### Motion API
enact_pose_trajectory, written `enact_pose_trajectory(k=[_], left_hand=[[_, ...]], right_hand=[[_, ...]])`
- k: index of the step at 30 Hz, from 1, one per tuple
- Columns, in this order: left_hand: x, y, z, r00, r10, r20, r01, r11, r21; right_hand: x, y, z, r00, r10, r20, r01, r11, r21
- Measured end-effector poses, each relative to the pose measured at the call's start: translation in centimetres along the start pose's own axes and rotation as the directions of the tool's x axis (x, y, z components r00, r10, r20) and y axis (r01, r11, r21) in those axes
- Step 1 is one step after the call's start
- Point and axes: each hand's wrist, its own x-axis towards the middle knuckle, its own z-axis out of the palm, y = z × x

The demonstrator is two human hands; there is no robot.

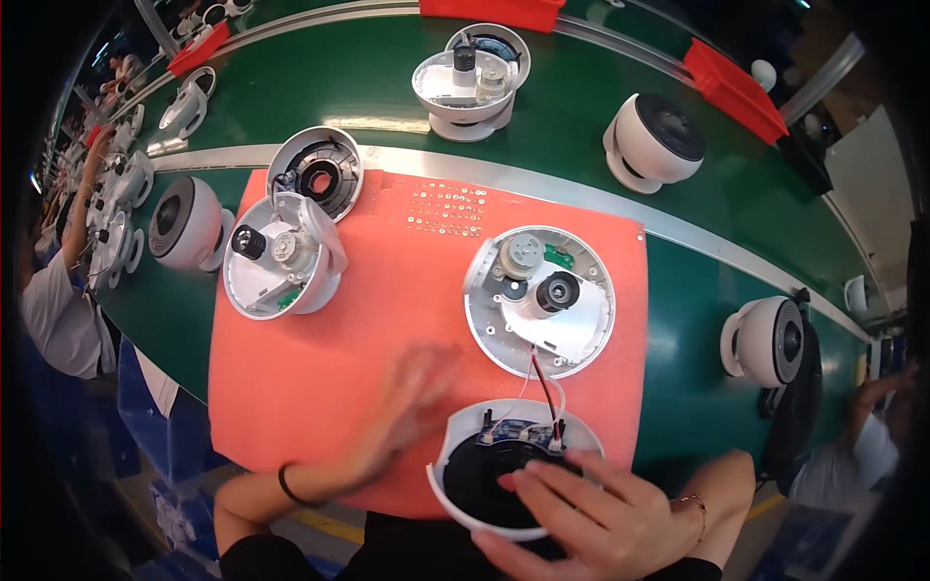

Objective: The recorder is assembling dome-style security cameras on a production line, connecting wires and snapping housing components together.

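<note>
My right hand [601, 508] grips a white camera cover [468, 424] near the mat's front edge, thumb under the rim and fingers over its black inside. A blue circuit board [513, 432] sits along the cover's far side. Thin red, black and white wires [546, 385] join it to an opened camera body [572, 334], which lies on the mat with its lens and round motor facing up. My left hand [417, 397] is over the mat, left of the cover; motion smears its fingers, and nothing can be made out in it.
On the orange mat [387, 320], another opened camera [310, 281] stands at the left, with small screws [446, 208] at the back. Closed cameras [189, 223] [654, 143] [765, 341] and an opened one [465, 92] stand around on green surfaces. Red bins [733, 92] line the far side. People work at both sides.
</note>
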Motion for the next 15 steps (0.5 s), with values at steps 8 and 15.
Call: enact_pose_trajectory(k=[8, 15], left_hand=[[6.6, 2.2, 1.4, 0.947, 0.313, 0.075, -0.316, 0.858, 0.404], [3.0, 4.2, 1.5, 0.945, -0.009, 0.326, -0.246, 0.637, 0.731]], right_hand=[[-1.9, 0.0, -1.0, 0.994, 0.044, -0.097, -0.047, 0.998, -0.029], [-4.2, 2.7, -2.4, 0.932, 0.283, 0.227, -0.336, 0.439, 0.833]])
